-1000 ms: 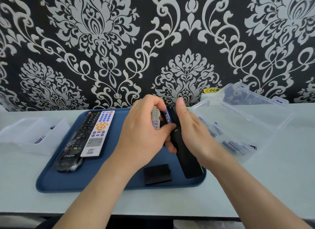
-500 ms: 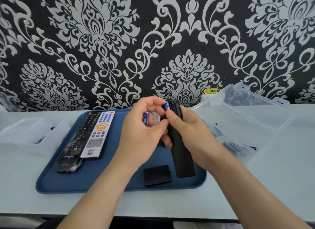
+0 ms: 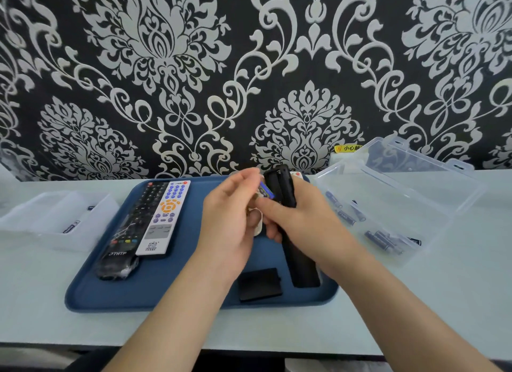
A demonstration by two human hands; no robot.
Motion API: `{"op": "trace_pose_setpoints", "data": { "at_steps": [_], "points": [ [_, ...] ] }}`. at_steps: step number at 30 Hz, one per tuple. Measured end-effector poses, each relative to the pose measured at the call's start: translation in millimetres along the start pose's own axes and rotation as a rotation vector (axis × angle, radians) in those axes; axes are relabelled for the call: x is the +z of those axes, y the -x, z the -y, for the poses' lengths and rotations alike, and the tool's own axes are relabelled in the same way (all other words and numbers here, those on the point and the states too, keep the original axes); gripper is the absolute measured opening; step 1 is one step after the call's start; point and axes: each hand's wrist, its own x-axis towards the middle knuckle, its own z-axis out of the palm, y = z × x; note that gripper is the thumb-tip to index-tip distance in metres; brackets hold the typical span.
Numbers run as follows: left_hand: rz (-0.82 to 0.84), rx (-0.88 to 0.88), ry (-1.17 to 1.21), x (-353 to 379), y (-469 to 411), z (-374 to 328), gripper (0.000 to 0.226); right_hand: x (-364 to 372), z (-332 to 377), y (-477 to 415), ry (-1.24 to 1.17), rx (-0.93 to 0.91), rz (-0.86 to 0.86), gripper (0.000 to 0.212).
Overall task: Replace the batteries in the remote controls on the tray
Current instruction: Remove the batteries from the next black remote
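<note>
My right hand (image 3: 307, 219) grips a long black remote (image 3: 300, 263), tilted up over the blue tray (image 3: 116, 296) with its open battery bay facing me. My left hand (image 3: 230, 222) pinches a blue battery (image 3: 266, 191) beside that bay. The remote's black battery cover (image 3: 260, 283) lies loose on the tray near the front edge. A black remote (image 3: 130, 227) and a white remote (image 3: 166, 219) lie side by side on the tray's left part. A pale remote (image 3: 257, 224) shows partly between my hands.
An open clear plastic box (image 3: 443, 194) with several dark batteries (image 3: 382, 240) stands to the right of the tray. A shallow clear box (image 3: 38, 219) holding a battery sits at the left. The patterned wall rises right behind the table.
My left hand drew a blue battery out of the black remote's bay and shifted slightly left. The right hand kept the remote tilted up.
</note>
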Motion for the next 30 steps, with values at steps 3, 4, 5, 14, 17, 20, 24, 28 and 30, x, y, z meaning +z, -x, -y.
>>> {"op": "trace_pose_setpoints", "data": {
  "at_steps": [3, 4, 5, 14, 17, 20, 24, 28, 30],
  "points": [
    [0.063, -0.213, 0.281, -4.1, -5.2, -2.3, 0.018, 4.4, 5.0, -0.1, -0.343, 0.144, 0.011, 0.018],
    [0.058, -0.239, 0.321, -5.1, -6.5, -2.1, 0.020, 5.9, 3.4, -1.5, -0.340, 0.149, -0.006, 0.020],
    [0.049, -0.258, 0.345, -6.7, -7.5, -1.2, 0.021, 7.8, 2.2, -2.5, -0.303, 0.134, -0.023, 0.020],
    [0.050, -0.034, -0.176, -63.3, -5.8, -57.5, 0.027, 71.8, 37.5, -23.1, -0.216, 0.176, 0.108, 0.024],
    [0.051, -0.022, -0.198, -93.7, 0.5, -79.7, 0.030, 99.7, 49.4, -28.0, -0.484, 0.285, 0.211, 0.020],
    [-0.115, 0.043, -0.338, -138.5, -3.1, -98.5, 0.021, 133.6, 53.4, -41.9, -0.599, 0.396, 0.253, 0.019],
    [-0.430, 0.150, -0.817, -207.0, -31.5, -108.8, 0.034, 169.6, 50.5, -57.8, -0.708, 0.458, 0.199, 0.025],
    [-0.405, 0.016, -1.036, -241.9, -51.7, -104.7, 0.030, 186.2, 44.9, -67.9, -0.779, 0.508, 0.176, 0.028],
    [-0.468, 0.061, -1.162, -238.9, -46.5, -104.1, 0.036, 187.9, 40.4, -71.4, -0.832, 0.524, 0.181, 0.033]
  ]
}}
